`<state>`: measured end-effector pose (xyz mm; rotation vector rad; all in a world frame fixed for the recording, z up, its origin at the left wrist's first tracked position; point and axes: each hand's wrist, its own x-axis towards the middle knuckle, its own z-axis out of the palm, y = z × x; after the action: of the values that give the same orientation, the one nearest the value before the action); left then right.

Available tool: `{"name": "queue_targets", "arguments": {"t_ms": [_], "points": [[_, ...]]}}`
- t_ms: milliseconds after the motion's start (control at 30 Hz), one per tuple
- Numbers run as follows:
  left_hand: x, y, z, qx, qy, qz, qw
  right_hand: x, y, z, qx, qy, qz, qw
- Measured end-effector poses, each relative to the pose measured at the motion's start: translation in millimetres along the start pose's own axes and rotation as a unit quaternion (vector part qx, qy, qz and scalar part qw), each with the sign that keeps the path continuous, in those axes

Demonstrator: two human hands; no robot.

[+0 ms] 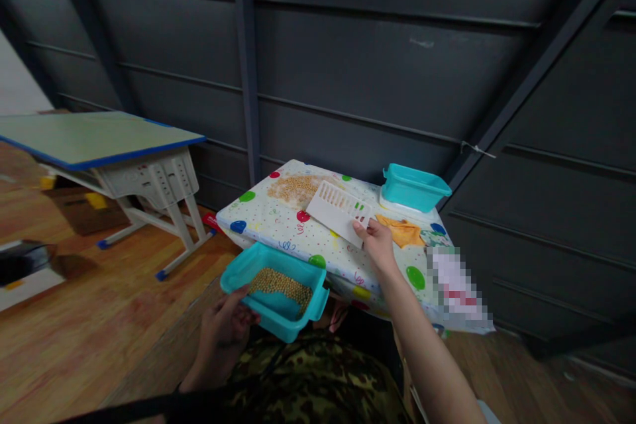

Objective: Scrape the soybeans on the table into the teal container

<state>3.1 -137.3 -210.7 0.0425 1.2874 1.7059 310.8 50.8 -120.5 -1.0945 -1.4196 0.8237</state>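
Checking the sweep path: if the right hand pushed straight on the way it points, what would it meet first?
Probably the bean pile: the right hand aims its white scraper roughly that way, and nothing seems to lie between, though depth is hard to judge.

A bare workroom: dark panelled wall (pixel 372 66), wooden floor (pixel 99 318), adjustable school desk (pixel 99 139).

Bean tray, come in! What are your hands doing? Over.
Left hand grips teal tray of beans at table edge. Right hand holds white slotted scraper on table. Loose bean pile beyond it; orange cloth beside hand.
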Motion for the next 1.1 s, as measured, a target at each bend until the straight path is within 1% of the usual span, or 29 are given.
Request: {"name": "queue_targets", "arguments": {"t_ms": [133, 233, 333, 433, 533, 633, 767, 933, 1000, 1100], "points": [[-2.5, -3.3, -0.3, -0.006, -0.018, 0.001, 1.000, 8.4, -2.5, -5.3, -0.013, -0.066, 0.026, 0.997], [-7.9, -7.0, 1.0, -0.011, -0.030, 0.029, 0.999, 28.6, -1.8, -11.2, -0.018, -0.082, 0.043, 0.996], [-14.5, -9.7, 0.9, -0.011, -0.038, 0.052, 0.998, 53.4, 2.2, -12.9, -0.004, -0.076, 0.069, 0.995], [-19.9, -9.0, -0.5, 0.003, -0.041, 0.061, 0.997, 75.6, 6.5, -8.4, -0.005, -0.065, 0.068, 0.996], [-23.3, -6.6, -1.7, 0.023, -0.044, 0.062, 0.997, 92.8, 8.5, -1.7, 0.006, -0.042, 0.066, 0.997], [-26.3, -4.5, -1.2, 0.022, -0.038, 0.066, 0.997, 105.4, 9.2, 1.9, 0.016, -0.024, 0.076, 0.997], [-31.1, -1.9, 1.3, 0.007, -0.019, 0.069, 0.997, 113.6, 12.1, 0.6, 0.023, -0.003, 0.093, 0.995], [-34.0, 2.2, 2.7, 0.024, -0.004, 0.059, 0.998, 109.8, 15.7, -0.4, 0.042, 0.025, 0.106, 0.993], [-34.2, 3.4, 2.0, 0.025, -0.007, 0.056, 0.998, 108.1, 15.3, 0.6, 0.047, 0.032, 0.104, 0.993], [-34.1, 4.4, -0.3, 0.032, -0.007, 0.051, 0.998, 108.9, 15.1, 1.2, 0.044, 0.036, 0.081, 0.995]]}}
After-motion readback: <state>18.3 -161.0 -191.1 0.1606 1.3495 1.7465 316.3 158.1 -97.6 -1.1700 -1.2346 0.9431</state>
